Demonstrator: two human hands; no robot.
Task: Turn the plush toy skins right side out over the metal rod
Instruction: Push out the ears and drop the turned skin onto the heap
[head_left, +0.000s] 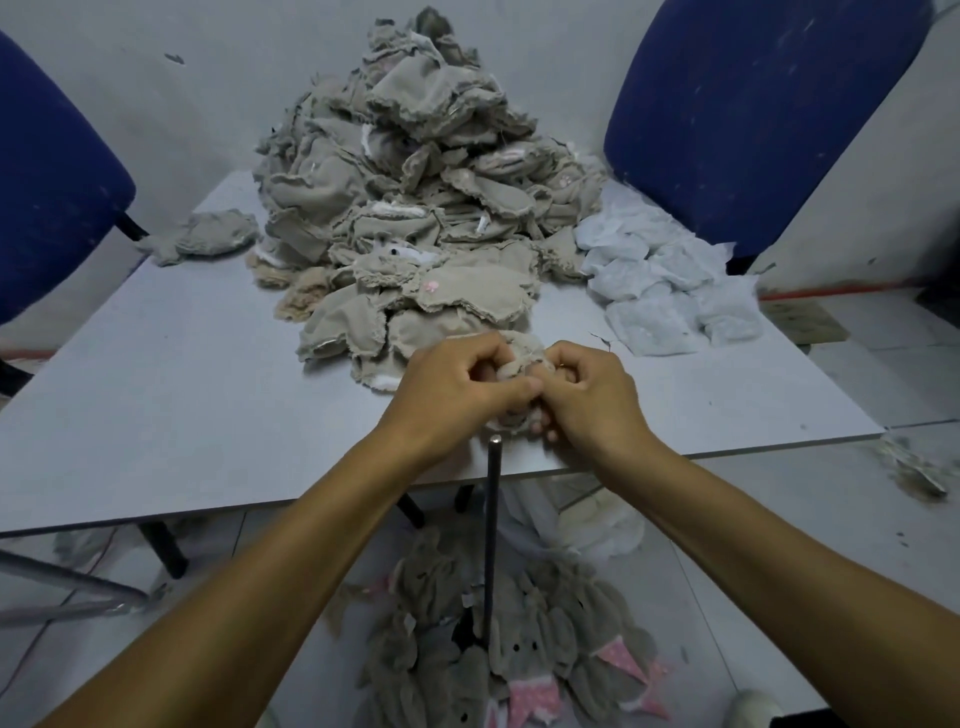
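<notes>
Fingers (511, 387) of both hands pinch one beige plush skin (517, 358), bunched between left hand (457, 387) and right hand (587, 392). Just below them the metal rod (492, 525) stands upright, tip bare. Judgement: spread the skin's opening, centre it over the tip, then draw down evenly.

Skin (514, 358): beige, frayed, bunched in my two hands just above the rod tip. Rod (491, 525): dark metal, upright at the bench (156, 395) edge. Pile (410, 197): unturned skins, heaped on bench.
</notes>
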